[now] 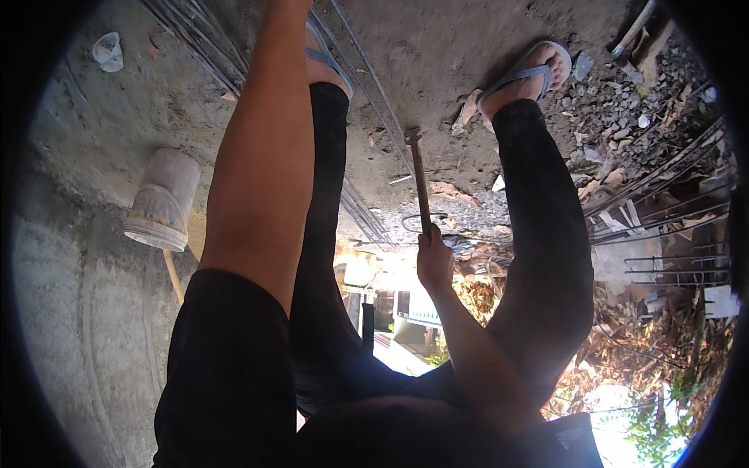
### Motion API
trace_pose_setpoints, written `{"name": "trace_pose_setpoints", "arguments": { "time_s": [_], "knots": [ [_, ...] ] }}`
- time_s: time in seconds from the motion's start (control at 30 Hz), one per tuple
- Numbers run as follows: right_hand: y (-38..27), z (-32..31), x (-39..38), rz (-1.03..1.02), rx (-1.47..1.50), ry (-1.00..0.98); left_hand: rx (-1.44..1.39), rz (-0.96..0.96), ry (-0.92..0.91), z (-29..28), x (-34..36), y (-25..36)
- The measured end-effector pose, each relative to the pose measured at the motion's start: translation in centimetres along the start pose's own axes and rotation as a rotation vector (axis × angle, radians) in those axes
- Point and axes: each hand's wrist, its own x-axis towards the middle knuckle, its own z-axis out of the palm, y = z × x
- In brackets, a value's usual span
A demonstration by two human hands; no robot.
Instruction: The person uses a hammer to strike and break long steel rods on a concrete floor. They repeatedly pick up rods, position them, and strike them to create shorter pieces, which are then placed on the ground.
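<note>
My right hand (435, 261) is closed round the lower end of a rusty rebar bending wrench (422, 183), a long narrow bar with a notched head. That head lies beside a thin steel rod (374, 86) close to the ground; whether it grips the rod cannot be told. My left forearm (261, 148) stretches up past the top edge, so the left hand is out of sight. Near it, several long rebar rods (199, 47) lie on the dirt. My feet, in grey flip-flops (524, 74), stand apart on either side of the wrench.
A dirty white bucket (164, 195) and a plastic cup (108, 51) are at the left, near a concrete wall (86, 335). Gravel (624, 125), dry leaves and a hammer-like tool (630, 43) lie at the right, with tied rebar (679, 261) beyond.
</note>
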Motion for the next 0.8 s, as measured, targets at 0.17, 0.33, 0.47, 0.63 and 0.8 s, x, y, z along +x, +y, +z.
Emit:
{"name": "trace_pose_setpoints", "arguments": {
  "time_s": [0.17,0.33,0.47,0.63,0.8],
  "knots": [
    [1.4,0.1,0.0,-0.041,-0.021,-0.025,-0.019,0.030,-0.070,-0.3,-0.4,-0.4],
    [2.3,0.8,0.6,-0.090,0.007,-0.034,-0.095,-0.082,0.023,-1.3,-1.8,1.7],
    [-1.8,0.9,0.5,0.043,0.175,-0.147,-0.012,-0.039,-0.047,-2.0,-3.9,3.9],
    [-1.5,-0.6,1.5,0.209,0.704,-0.324,-0.011,-0.092,-0.062,-1.8,-5.4,5.0],
    [0.7,-0.8,2.1,0.321,1.226,-0.591,-0.239,-0.137,-0.088,-4.5,0.0,0.8]
  ]
}}
